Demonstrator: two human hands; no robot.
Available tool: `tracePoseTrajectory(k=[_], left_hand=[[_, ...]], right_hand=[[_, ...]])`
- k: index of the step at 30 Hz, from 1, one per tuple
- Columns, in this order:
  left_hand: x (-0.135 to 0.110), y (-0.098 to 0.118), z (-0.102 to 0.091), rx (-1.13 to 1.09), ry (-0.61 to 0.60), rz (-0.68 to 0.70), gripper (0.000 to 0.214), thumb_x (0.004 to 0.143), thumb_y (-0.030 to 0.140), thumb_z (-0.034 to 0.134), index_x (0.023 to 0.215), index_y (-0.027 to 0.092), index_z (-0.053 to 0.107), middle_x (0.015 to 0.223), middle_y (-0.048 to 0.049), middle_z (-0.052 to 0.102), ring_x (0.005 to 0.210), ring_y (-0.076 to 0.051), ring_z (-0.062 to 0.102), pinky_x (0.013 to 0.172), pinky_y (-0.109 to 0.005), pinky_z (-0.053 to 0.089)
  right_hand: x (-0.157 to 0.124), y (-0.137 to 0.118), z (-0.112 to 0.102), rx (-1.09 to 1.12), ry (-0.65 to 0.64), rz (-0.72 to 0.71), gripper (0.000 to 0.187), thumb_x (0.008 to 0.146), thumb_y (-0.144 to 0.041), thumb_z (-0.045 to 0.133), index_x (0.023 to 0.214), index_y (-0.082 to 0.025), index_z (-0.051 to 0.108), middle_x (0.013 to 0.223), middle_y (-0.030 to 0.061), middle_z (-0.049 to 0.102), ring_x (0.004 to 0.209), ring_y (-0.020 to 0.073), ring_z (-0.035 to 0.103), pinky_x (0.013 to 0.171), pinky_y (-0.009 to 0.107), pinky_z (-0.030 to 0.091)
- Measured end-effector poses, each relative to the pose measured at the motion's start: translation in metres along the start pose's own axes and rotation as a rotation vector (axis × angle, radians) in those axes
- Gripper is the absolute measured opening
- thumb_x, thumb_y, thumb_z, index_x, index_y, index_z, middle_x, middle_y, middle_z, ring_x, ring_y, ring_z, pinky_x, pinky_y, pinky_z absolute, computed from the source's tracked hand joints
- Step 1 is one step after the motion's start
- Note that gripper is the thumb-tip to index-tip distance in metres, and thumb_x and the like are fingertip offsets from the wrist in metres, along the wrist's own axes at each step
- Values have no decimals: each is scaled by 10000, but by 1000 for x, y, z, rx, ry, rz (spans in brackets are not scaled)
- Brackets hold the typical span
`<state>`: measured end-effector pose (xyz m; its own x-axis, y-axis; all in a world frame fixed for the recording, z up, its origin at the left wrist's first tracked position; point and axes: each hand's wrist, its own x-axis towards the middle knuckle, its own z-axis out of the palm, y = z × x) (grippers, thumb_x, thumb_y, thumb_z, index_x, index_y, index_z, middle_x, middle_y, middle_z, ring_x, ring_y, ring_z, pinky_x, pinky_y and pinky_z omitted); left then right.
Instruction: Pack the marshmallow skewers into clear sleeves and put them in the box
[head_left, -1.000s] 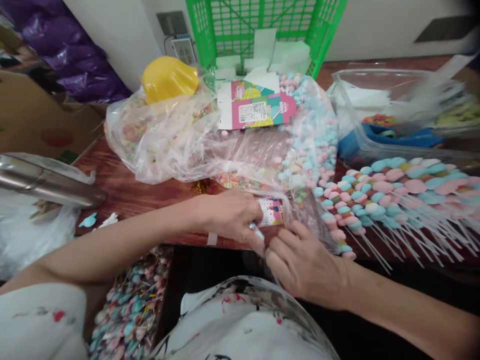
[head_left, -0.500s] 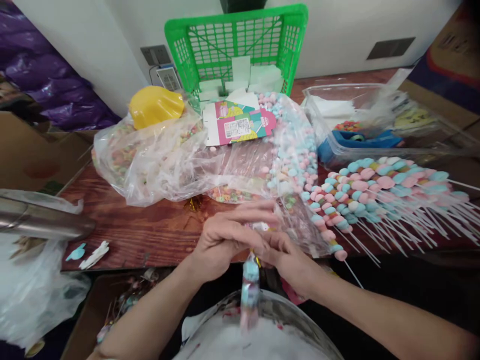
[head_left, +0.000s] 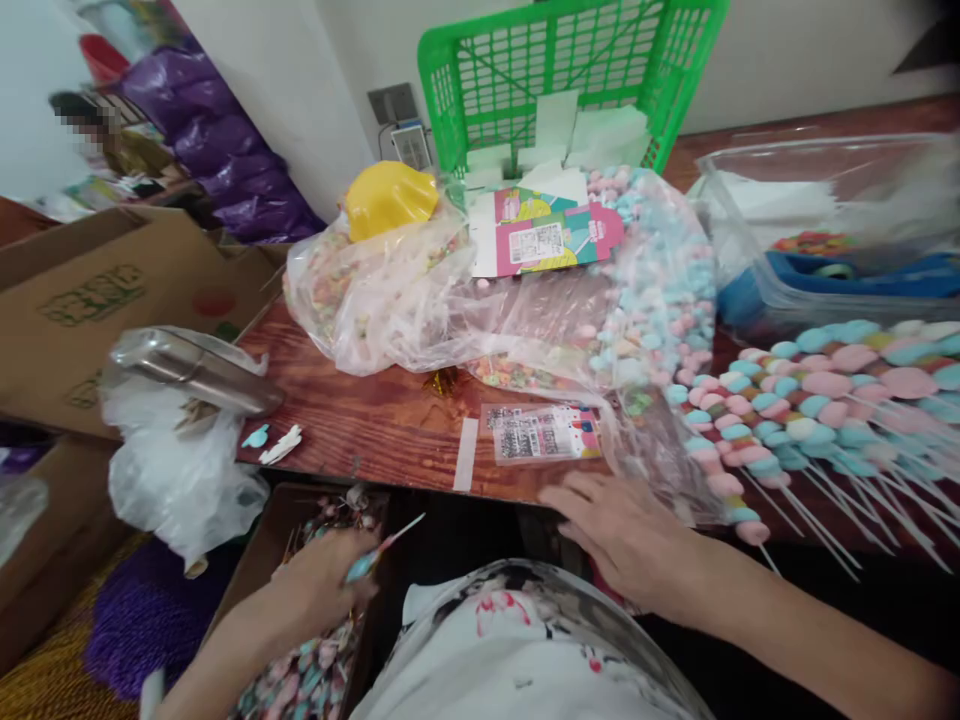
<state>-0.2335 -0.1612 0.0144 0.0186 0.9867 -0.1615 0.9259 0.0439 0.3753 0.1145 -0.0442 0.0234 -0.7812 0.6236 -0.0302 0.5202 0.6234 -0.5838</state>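
My left hand is closed round a wrapped marshmallow skewer, its white stick pointing up to the right. The hand is over a cardboard box that holds many more marshmallow skewers. At the table's front edge, my right hand lies with fingers stretched out and holds nothing. Just beyond it on the table is a clear printed packet, beside a white strip. To the right lies a pile of unwrapped marshmallow skewers.
Clear bags of sweets cover the middle of the table, under a flat printed carton and a yellow bowl-shaped thing. Behind stands a green basket. A steel flask lies left; a person sits far off.
My hands have parted: the left carried the wrapped skewer down and left over the box, the right let go and came to the table edge. The view swung left.
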Motion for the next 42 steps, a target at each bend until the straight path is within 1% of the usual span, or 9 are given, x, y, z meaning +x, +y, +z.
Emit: tracePoseTrajectory(k=[3,8,12,16,24,32,35,38,42], left_hand=[[4,1,8,164,-20,57,103,731,250,606,759,206,695,661,-41,664,624,-207,616,571,-288,478],[98,122,29,159,108,456,168,845,211,517,927,147,650,997,-118,637,977,-242,568,882,-391,480],[150,186,50,407,-29,577,213,773,68,494,937,104,626,971,-142,595,947,-277,554,731,-381,515],[162,186,61,516,-45,548,272,783,-14,410,920,89,622,921,-151,580,900,-275,556,632,-345,508],[158,188,49,533,-118,619,274,770,69,483,1007,76,619,1000,-160,570,938,-282,526,692,-356,510],[167,188,58,513,-91,534,308,790,-41,382,948,69,622,922,-172,609,894,-278,589,664,-358,526],[168,177,52,268,-50,539,271,842,91,474,1080,79,604,1043,-178,627,1006,-294,588,833,-428,512],[175,168,44,-196,36,569,359,889,297,522,1203,133,578,1206,-153,612,1137,-274,559,994,-424,431],[186,184,44,-932,16,323,412,909,417,503,1233,179,591,1230,-113,627,1140,-241,580,1016,-393,414]], right_hand=[[-25,3,2,-150,-183,31,241,815,-35,439,840,-187,624,826,50,621,760,192,563,684,323,367],[-20,-29,6,-159,-140,10,261,802,-4,444,906,-180,606,877,40,630,840,179,569,765,304,373],[-30,-17,1,-260,146,139,223,828,-36,448,883,-186,603,858,35,634,807,175,559,760,304,374],[-84,26,-2,-528,527,395,224,882,-101,423,935,-165,631,834,64,640,754,177,570,695,295,389],[-122,55,-11,-742,693,663,180,903,-235,489,985,-159,630,912,67,674,822,184,629,711,278,434],[-92,82,-42,-667,194,985,189,844,-136,458,844,-169,644,782,87,688,678,218,651,551,299,343],[-94,89,-45,-684,215,994,230,822,-78,424,844,-173,632,751,78,683,619,208,637,525,291,314],[-105,91,-47,-704,437,898,220,839,-113,421,857,-178,630,719,74,679,580,208,621,513,294,337],[-115,80,-42,-640,679,623,251,872,-147,405,975,-182,630,883,81,708,751,204,670,624,291,465]])
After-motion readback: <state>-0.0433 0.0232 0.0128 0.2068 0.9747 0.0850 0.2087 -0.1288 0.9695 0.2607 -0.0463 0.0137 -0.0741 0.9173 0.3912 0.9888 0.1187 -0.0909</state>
